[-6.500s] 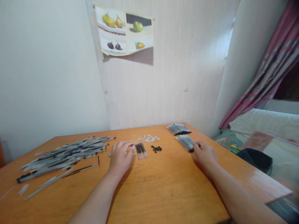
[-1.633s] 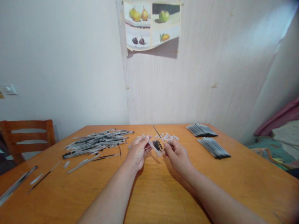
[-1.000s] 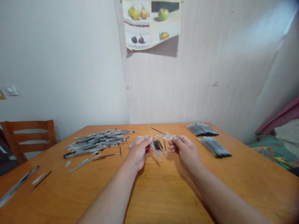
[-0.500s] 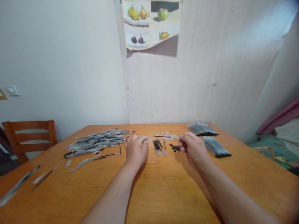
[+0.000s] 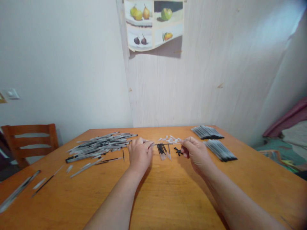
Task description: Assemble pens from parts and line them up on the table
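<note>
In the head view, my right hand [image 5: 193, 149] pinches the pale end of a thin pen refill [image 5: 165, 144]. The refill lies level across the gap between my hands, its black part toward the left. My left hand [image 5: 140, 154] is closed on a small clear plastic piece [image 5: 151, 144], and the refill's left end meets it; whether it is inside, I cannot tell. Below the refill lie several black refills [image 5: 161, 149] side by side. Small black plugs [image 5: 177, 151] are beside my right fingers, and small clear pieces [image 5: 170, 138] are scattered just behind.
A loose heap of pens [image 5: 100, 143] covers the wooden table's [image 5: 155, 191] left back. Two neat rows of pens [image 5: 206, 132] lie at the right. Single pen parts [image 5: 46, 181] are at the left front. A wooden chair [image 5: 31, 140] stands beyond the left edge.
My right hand has moved slightly left, bringing the refill across and nearer until its end meets the piece in my left hand. My left hand has barely moved.
</note>
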`<state>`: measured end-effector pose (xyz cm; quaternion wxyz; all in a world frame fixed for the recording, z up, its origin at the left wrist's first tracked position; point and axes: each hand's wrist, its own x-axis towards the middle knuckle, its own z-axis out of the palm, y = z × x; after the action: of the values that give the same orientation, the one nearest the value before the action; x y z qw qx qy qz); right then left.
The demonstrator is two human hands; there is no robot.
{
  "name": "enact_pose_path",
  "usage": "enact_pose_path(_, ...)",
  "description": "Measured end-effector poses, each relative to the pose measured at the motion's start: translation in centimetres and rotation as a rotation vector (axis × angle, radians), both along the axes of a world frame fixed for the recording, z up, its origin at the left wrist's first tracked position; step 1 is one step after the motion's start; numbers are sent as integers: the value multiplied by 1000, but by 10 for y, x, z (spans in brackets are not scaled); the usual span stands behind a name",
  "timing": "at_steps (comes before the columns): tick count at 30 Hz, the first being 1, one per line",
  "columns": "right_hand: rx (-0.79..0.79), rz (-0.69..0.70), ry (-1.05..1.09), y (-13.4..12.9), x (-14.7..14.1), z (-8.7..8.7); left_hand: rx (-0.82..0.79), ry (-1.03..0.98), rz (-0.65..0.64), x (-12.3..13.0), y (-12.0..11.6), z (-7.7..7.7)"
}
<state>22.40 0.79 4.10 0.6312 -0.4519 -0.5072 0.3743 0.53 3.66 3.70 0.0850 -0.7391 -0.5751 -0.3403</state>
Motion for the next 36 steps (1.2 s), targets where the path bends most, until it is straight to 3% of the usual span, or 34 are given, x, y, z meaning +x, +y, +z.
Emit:
enact_pose_path(6, 6, -8, -89, 0, -2, 0, 13, 84, -75, 4, -3, -1)
enact_pose_path(12, 53, -8, -185, 3, -9, -8, -36, 81, -274, 10, -3, -5)
enact_pose_path(16, 120, -49, -302, 4, -14, -14, -210, -84, -517, 18, -4, -9)
enact_pose_path(19, 168, -64, -402, 4, -14, -17, -346, -297, -613, 23, -6, -11)
enact_pose_path(22, 209, -49, -508, 3, -14, -19, -446, -477, -637, 26, -6, -13)
enact_pose_path(29, 294, -24, -706, 1, -16, -21, -534, -635, -665, 25, -2, -13)
enact_pose_path(36, 222, -87, -580, 5, -6, -16, -563, -695, -632, 25, -4, -9)
